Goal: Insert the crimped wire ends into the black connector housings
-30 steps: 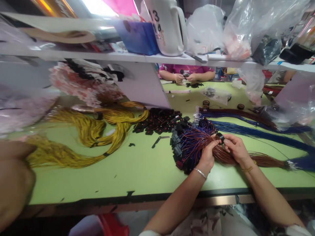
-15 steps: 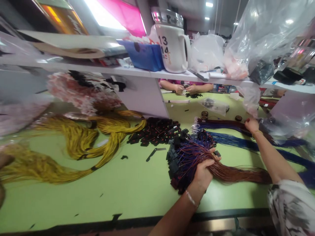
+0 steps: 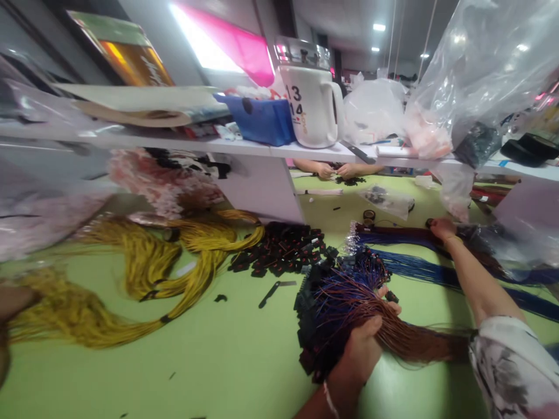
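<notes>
- Right hand [image 3: 443, 229] has moved, compared with the frame one second earlier, from the wire bundle [image 3: 404, 334] to the far side of the table [image 3: 218, 361]; the left hand [image 3: 364, 349] remains on the bundle.
- Location: the bundle lies on the green table, right of the loose black connector pile [image 3: 283, 247] and nearer the person than the blue wires [image 3: 408, 265]. Its attached connectors [image 3: 312, 326] fan out to the left; its brown wires trail right.
- Left grip: closed around the gathered brown wires, thumb on the near side, fingertips showing beyond.
- Right grip: fingers at a dark tape roll [image 3: 429, 222]; whether they are closed on it cannot be told.
- Handling (judged): limp and flexible; weight probably greatest at the connector end. Single strands may slide within a loose grip.
- Hold point (judged): grasp the neck, just behind the fan, with the whole hand. Avoid pulling single wires; their joints at the connectors are likely the weakest part.
</notes>
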